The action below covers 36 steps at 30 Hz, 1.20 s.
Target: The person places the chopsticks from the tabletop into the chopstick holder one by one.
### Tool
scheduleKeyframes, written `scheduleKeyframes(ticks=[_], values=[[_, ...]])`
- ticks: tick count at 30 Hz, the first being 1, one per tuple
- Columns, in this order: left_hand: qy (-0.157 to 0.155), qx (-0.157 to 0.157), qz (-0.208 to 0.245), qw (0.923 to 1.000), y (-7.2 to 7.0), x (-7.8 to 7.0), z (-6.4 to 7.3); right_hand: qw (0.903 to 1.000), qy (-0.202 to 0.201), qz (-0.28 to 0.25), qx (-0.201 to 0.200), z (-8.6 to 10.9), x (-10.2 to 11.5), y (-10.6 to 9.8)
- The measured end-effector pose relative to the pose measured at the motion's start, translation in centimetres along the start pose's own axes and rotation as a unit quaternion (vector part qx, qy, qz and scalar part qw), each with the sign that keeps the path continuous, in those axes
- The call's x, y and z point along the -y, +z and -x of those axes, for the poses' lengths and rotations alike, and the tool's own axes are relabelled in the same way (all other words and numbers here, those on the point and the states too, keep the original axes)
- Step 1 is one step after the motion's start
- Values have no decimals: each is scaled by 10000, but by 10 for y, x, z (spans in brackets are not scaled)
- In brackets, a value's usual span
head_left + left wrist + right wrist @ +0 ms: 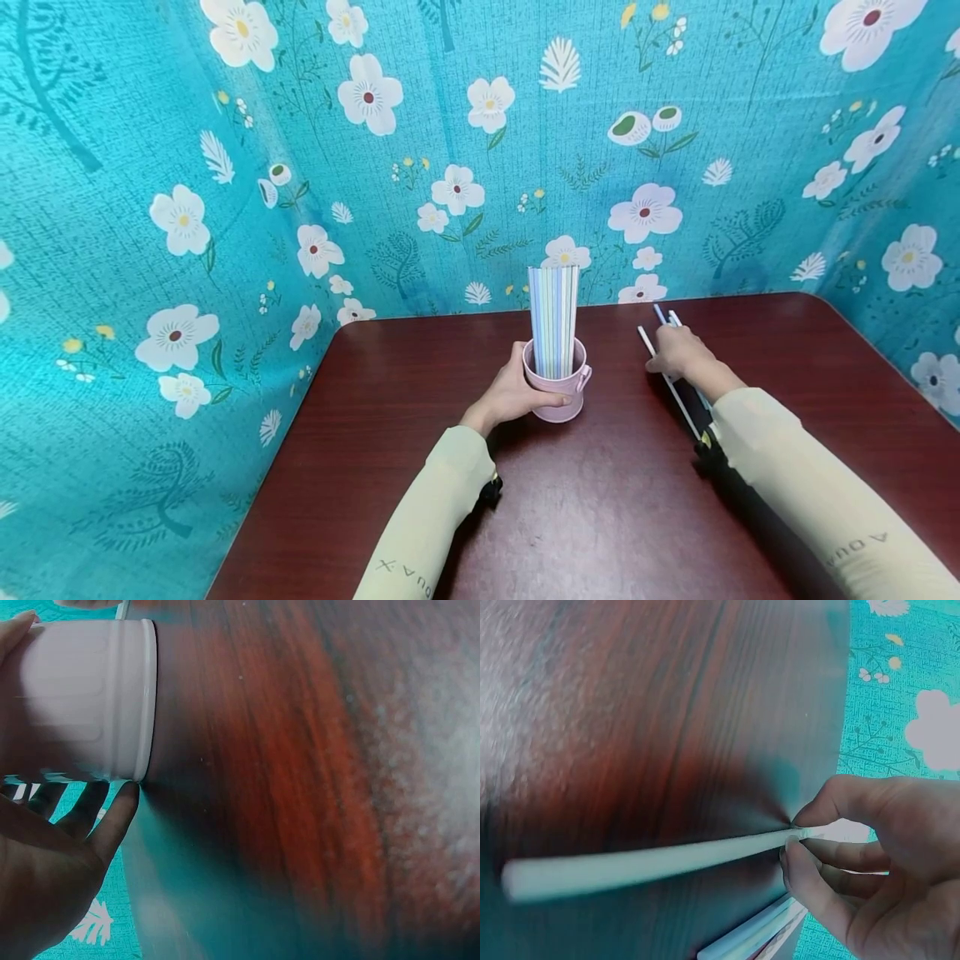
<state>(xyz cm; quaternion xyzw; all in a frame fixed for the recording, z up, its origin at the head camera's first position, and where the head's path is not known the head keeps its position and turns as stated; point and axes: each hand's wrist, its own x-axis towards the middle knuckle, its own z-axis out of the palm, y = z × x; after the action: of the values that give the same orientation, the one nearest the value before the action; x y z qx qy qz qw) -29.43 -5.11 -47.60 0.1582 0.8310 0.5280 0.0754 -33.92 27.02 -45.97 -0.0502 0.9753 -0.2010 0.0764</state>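
A small pink bucket (553, 410) stands on the table, holding an upright bundle of long pastel straws (553, 321) in blue, green and white. My left hand (517, 392) grips the bucket from its left side, with the thumb across the front. The left wrist view shows the bucket wall (67, 697) close up, with fingers (116, 817) curled along its side. To the right of the bucket, my right hand (682, 354) pinches a white straw (645, 868) between thumb and fingertips, low over the table. Several other straws (750, 926) lie beside it, partly covered by the hand.
The dark red-brown wooden table (600, 500) has rounded back corners. A turquoise floral cloth (465, 125) hangs behind it and along both sides. Dark wrist straps (491, 492) show under the pale sleeves (427, 517).
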Motion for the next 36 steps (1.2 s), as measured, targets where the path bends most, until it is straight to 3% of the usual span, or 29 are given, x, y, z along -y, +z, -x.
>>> scheduleKeyframes(ticks=[17, 28, 36], values=[[7, -9, -12, 10000, -1, -2, 1, 9985, 212, -230, 457, 1, 9, -3], [-21, 5, 37, 10000, 0, 0, 1, 9988, -353, -351, 30, 6, 10, -5], [7, 9, 66, 10000, 0, -1, 2, 9925, -773, -490, -815, 8, 22, -13]])
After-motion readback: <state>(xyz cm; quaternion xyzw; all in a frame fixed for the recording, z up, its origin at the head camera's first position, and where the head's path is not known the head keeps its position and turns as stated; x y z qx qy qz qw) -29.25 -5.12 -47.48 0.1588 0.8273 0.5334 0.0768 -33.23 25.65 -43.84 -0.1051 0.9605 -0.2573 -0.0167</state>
